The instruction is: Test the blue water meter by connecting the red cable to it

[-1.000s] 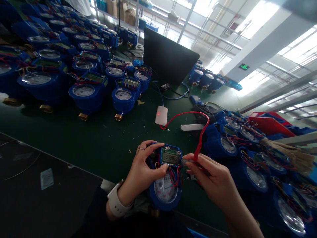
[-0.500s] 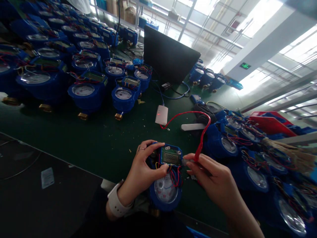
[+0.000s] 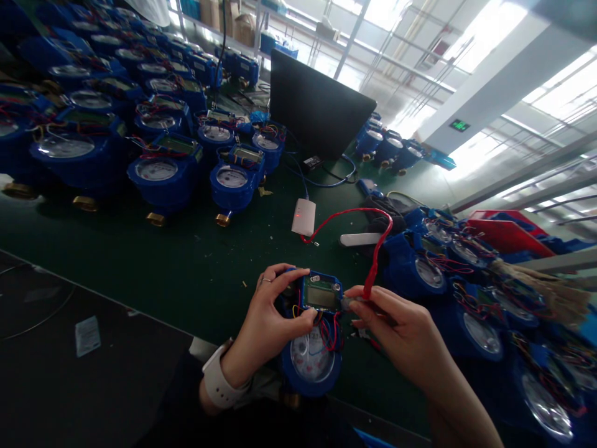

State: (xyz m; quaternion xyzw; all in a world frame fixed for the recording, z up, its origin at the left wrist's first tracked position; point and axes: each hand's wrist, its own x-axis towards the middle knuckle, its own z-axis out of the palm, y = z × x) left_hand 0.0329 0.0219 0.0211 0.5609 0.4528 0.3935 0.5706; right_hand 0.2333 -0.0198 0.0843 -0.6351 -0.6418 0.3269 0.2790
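The blue water meter (image 3: 311, 348) sits at the near edge of the green counter (image 3: 186, 261), its long axis running toward the person, round dial nearest and display module (image 3: 321, 292) at the far end, facing up. The left hand (image 3: 268, 320) has its grip closed around the module's left side, thumb and forefinger pinching the casing. The right hand (image 3: 396, 330) pinches the red cable (image 3: 377, 249) plug against the module's right edge.

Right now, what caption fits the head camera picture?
Left hand steadies round blue water meter; right hand holds red cable plug beside its display.
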